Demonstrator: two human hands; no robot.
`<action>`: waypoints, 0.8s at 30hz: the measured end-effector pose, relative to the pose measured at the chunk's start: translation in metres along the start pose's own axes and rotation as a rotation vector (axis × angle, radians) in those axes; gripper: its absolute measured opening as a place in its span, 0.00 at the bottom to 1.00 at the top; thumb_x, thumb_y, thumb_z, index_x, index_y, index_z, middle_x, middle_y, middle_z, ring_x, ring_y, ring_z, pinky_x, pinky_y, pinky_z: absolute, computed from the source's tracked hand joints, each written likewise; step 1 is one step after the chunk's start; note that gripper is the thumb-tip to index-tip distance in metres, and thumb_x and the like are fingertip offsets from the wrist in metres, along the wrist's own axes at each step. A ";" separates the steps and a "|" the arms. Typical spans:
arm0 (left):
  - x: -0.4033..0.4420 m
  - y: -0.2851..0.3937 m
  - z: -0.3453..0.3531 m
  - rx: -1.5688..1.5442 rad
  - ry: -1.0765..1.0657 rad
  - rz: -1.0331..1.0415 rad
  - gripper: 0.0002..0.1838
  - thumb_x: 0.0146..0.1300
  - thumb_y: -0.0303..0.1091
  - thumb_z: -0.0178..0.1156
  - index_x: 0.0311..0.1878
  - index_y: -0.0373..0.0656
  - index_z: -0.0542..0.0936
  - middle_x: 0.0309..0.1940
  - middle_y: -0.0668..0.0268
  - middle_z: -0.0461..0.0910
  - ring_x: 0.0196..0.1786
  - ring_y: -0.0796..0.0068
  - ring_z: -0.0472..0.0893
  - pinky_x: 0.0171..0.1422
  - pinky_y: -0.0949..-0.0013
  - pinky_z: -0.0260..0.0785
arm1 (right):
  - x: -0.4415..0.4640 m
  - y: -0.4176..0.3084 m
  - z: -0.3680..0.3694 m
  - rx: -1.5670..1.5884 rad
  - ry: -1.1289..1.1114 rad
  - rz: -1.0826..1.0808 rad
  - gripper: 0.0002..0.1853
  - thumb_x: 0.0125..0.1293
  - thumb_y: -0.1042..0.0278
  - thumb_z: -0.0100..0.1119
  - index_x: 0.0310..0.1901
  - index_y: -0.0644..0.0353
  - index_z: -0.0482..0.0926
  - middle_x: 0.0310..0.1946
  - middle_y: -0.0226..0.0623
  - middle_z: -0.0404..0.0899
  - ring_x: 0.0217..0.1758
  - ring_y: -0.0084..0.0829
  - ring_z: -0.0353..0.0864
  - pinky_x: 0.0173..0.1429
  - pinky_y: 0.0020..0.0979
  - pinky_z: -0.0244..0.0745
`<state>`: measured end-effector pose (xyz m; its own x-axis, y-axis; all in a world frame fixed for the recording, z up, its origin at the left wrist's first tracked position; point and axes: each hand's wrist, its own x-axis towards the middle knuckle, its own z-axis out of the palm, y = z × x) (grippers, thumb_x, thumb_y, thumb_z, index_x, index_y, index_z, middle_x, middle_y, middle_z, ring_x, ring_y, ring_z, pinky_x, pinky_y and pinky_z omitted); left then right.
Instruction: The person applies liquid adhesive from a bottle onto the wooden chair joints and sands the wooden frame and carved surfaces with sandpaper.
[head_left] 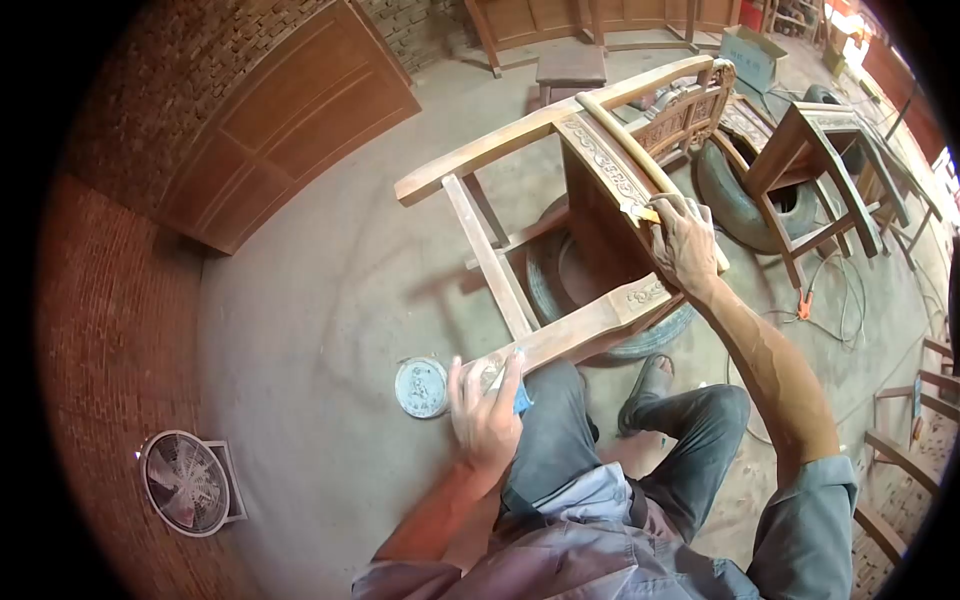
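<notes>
A carved wooden chair (575,335) lies tipped on its side over a tyre (545,265), its legs toward the left. My right hand (685,240) is closed on a small yellow-handled tool (643,213), whose light tip rests by the carved panel (600,155). At the end of the near chair leg is my left hand (487,415), its fingers bent around the wood. Something blue (522,398) shows beside those fingers, partly hidden by them. On the floor left of that hand sits a round tin (421,387) with a pale, stained top.
A fan (186,483) stands at the lower left. Wooden panels (300,110) lean on the brick wall. Another chair (800,160) and a second tyre (725,200) are at the right, with cables and an orange clamp (804,304) on the floor. A cardboard box (752,60) sits behind.
</notes>
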<state>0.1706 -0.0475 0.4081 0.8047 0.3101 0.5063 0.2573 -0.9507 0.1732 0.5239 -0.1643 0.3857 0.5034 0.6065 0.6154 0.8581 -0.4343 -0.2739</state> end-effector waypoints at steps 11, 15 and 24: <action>-0.002 0.003 0.006 -0.069 -0.008 -0.046 0.34 0.52 0.16 0.61 0.67 0.39 0.84 0.47 0.51 0.89 0.64 0.46 0.79 0.81 0.34 0.60 | 0.002 -0.002 -0.002 -0.039 -0.036 0.021 0.13 0.66 0.69 0.64 0.51 0.56 0.82 0.53 0.39 0.83 0.59 0.46 0.81 0.67 0.46 0.71; 0.025 0.026 0.044 -0.153 0.001 0.008 0.37 0.52 0.17 0.61 0.71 0.40 0.82 0.48 0.48 0.88 0.65 0.46 0.79 0.81 0.35 0.59 | -0.001 -0.003 -0.006 -0.026 -0.070 0.018 0.12 0.67 0.70 0.63 0.51 0.56 0.82 0.54 0.38 0.83 0.59 0.46 0.81 0.66 0.46 0.71; 0.023 0.026 0.035 -0.158 0.039 -0.032 0.27 0.58 0.20 0.63 0.63 0.38 0.86 0.53 0.48 0.86 0.65 0.47 0.79 0.79 0.34 0.62 | -0.001 -0.006 -0.010 -0.058 -0.105 0.054 0.15 0.68 0.73 0.61 0.55 0.54 0.82 0.57 0.36 0.83 0.60 0.45 0.81 0.66 0.46 0.70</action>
<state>0.2149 -0.0648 0.3944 0.7752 0.3428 0.5306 0.1923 -0.9282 0.3186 0.5167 -0.1687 0.3937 0.5588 0.6463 0.5197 0.8239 -0.5041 -0.2590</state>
